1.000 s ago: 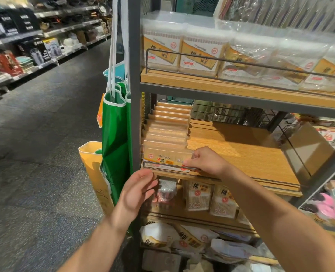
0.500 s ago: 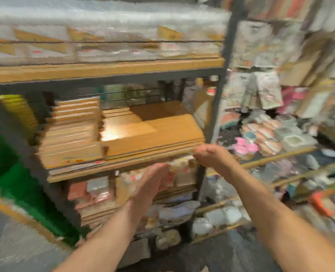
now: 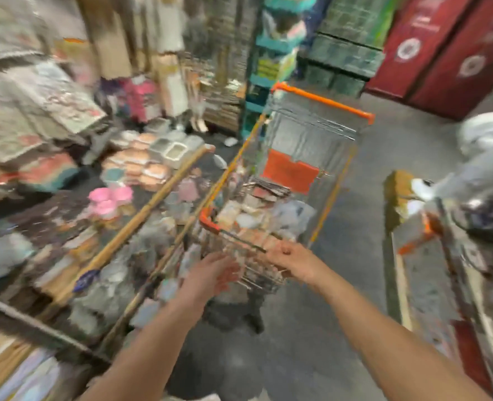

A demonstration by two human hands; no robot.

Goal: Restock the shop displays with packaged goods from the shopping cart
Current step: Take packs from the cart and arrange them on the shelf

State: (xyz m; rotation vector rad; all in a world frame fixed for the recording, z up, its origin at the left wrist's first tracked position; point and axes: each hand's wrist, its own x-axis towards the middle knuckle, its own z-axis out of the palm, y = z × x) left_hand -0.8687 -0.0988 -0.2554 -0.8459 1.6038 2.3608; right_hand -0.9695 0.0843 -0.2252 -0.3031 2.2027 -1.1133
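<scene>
A: Which step are you on?

B: Fetching more stock, by the look of it. On your left the display shelves carry tubs and packets, too blurred to name. Your left hand reaches toward the shopping cart, fingers loosely spread and holding nothing.

A: And the goods?

B: The packaged goods lie heaped in the cart's basket, just beyond both hands. Your right hand hangs at the basket's near rim, fingers partly curled; through the blur I cannot tell whether it touches the wire, but it pinches no packet.

A: Next?

B: I'd judge you need to reach over the rim, pick one packet cleanly, then turn back to the shelves.
</scene>
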